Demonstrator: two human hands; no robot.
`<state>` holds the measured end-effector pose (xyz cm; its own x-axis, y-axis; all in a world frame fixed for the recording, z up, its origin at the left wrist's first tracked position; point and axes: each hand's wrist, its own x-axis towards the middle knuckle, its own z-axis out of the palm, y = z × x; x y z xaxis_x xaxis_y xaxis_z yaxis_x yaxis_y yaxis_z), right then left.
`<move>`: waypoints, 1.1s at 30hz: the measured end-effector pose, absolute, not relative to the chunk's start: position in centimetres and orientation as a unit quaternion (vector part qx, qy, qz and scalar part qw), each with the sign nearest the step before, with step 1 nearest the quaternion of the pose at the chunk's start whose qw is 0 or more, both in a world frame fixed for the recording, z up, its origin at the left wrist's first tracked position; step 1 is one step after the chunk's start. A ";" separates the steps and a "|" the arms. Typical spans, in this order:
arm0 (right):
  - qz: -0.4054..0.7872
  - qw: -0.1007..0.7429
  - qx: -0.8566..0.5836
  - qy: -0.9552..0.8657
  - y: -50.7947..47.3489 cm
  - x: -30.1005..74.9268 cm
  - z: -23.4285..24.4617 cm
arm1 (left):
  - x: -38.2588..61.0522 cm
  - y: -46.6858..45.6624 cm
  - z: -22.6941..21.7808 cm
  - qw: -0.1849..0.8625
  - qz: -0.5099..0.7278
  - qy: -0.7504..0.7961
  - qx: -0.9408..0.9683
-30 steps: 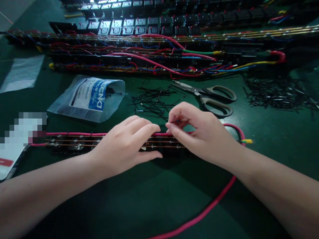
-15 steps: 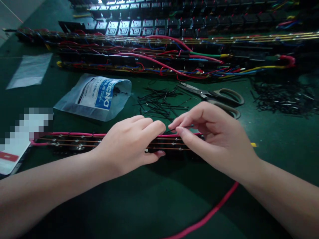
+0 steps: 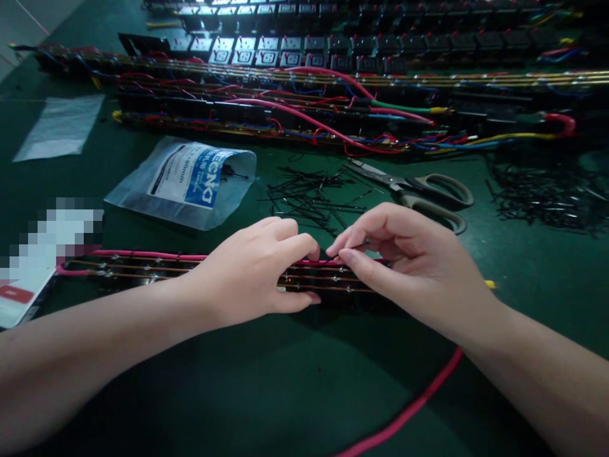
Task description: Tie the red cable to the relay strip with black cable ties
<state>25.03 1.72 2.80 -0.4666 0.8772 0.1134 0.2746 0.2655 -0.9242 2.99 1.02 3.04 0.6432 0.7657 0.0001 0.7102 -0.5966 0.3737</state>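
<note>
Left hand [image 3: 252, 270] is straddling the rail strip [image 3: 328, 279]: fingers curling over the far edge, thumb resting at the near edge, so it's gripping the strip across its width. Red cable [image 3: 185, 257] is running along the strip's far edge, passing under those fingers. Right hand [image 3: 409, 260] is pinching a black cable tie [image 3: 363, 245] between thumb and index finger; tie is sitting right at the red cable, just beside the left fingers. Can't tell if it's looping around.

Bench [image 3: 285, 387] is showing dark green. Left to right: pixelated flat item [image 3: 19, 295] lying by the strip's end, translucent sheet [image 3: 61, 127] farther back, printed bag [image 3: 162, 184] gaping right, loose tie pile [image 3: 309, 197] spreading beyond the hands, scissors [image 3: 392, 182] pointing left, thick red lead [image 3: 428, 397] curving nearward, black heap [image 3: 547, 197] sitting far right.

Room: pale area [image 3: 19, 25] showing top left, glare hitting the socket rows [image 3: 266, 57], wired assemblies [image 3: 266, 133] stretching in front.
</note>
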 end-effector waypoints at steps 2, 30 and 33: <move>0.453 0.329 -0.395 -0.729 1.7 25.0 2.7 | 3.0 1.1 3.1 0.177 0.075 0.413 0.890; 0.440 0.286 -0.388 -0.758 1.9 25.1 2.7 | 2.8 1.1 2.8 0.169 0.101 0.390 0.900; 0.434 0.271 -0.389 -0.766 2.0 25.1 2.7 | 2.8 1.2 2.8 0.171 0.103 0.389 0.899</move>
<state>25.05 1.97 2.74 -0.5496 0.8319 0.0767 0.3610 0.3193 -0.8762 2.84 1.17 2.76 0.6765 0.7346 0.0524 0.6643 -0.6393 0.3873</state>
